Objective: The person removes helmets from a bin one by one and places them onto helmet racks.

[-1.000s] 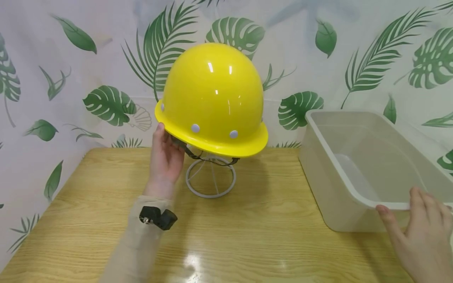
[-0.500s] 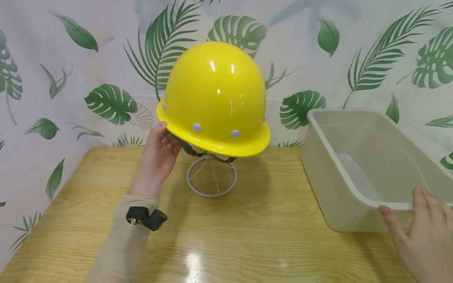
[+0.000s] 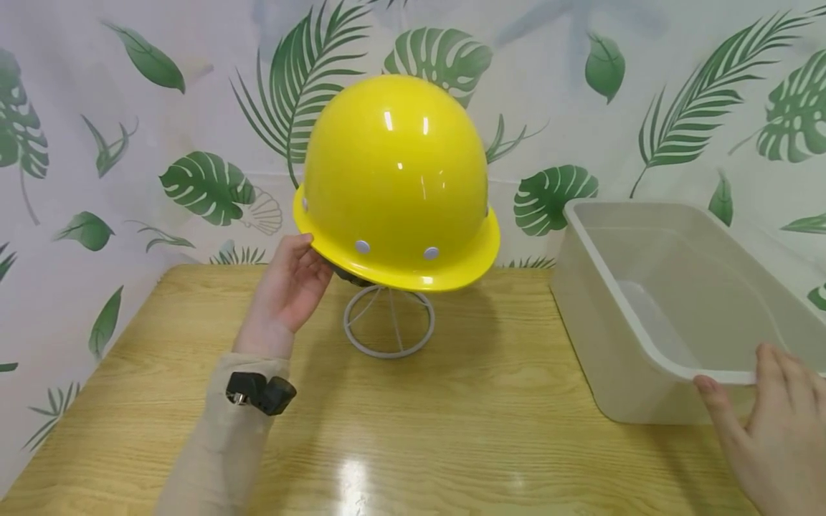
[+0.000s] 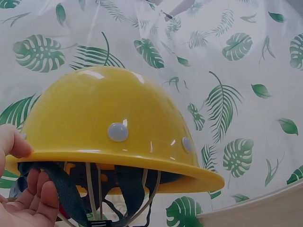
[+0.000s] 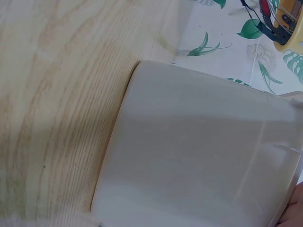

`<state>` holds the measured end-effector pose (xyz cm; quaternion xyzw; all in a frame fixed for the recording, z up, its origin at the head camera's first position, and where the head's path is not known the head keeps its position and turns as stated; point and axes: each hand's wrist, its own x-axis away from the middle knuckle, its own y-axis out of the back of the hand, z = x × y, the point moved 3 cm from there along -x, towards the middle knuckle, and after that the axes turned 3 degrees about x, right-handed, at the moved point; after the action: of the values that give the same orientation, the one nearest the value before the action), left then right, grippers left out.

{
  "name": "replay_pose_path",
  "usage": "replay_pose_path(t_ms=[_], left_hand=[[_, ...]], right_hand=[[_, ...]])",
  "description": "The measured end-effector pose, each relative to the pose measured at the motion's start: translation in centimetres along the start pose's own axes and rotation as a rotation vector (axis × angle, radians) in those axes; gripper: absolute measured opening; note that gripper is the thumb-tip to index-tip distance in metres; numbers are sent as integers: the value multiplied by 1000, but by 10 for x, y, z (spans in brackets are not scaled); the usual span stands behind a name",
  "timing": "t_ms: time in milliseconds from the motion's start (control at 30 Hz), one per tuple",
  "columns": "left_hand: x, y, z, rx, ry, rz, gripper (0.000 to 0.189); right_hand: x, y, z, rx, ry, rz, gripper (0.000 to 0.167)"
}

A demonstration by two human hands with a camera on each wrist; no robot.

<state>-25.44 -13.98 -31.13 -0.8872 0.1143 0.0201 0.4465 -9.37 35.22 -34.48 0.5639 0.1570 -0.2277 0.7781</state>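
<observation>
A yellow hard hat (image 3: 396, 172) sits over a white wire stand (image 3: 389, 355) in the head view, tilted slightly. My left hand (image 3: 287, 287) holds its left brim, thumb on top of the edge and fingers curled beneath. In the left wrist view, dark webbing straps (image 4: 68, 191) hang inside the shell beside those fingers, with thin stand wires behind. My right hand (image 3: 771, 423) grips the near rim of a beige plastic bin (image 3: 581, 337), fingers over the edge and thumb against the outside. Only a bit of that hand (image 5: 292, 208) shows in the right wrist view.
A wooden table (image 3: 464, 430) bears the stand and the bin. Behind it hangs a white cloth backdrop (image 3: 439, 43) printed with green leaves, which also covers the left side. A black device (image 3: 261, 393) is strapped on the left wrist.
The hard hat's near brim has dipped, now hiding most of the strap beneath it. My left hand has shifted left and then slightly down with the brim. My right hand stays on the bin.
</observation>
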Motion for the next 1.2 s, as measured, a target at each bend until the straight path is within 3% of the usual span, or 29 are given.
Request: replay_pose_path(t_ms=[167,467,700,933,1067,1200], left_hand=[[-3,3,6,44,19,11,23],[-3,11,13,-45,7,7,27],[-1,12,6,-134,-35,24,22],[1,11,0,-155,-15,39,20],[2,12,-1,-180,-7,33,19],[2,14,-4,-316,-47,-23,19]], right_hand=[[0,0,-1,-4,-10,7,83],[0,2,-3,-3,-10,31,82],[-4,7,-4,-1,18,76,82],[-13,15,5,-2,28,159,82],[-22,16,18,9,99,193,80],[-34,16,37,-25,192,222,76]])
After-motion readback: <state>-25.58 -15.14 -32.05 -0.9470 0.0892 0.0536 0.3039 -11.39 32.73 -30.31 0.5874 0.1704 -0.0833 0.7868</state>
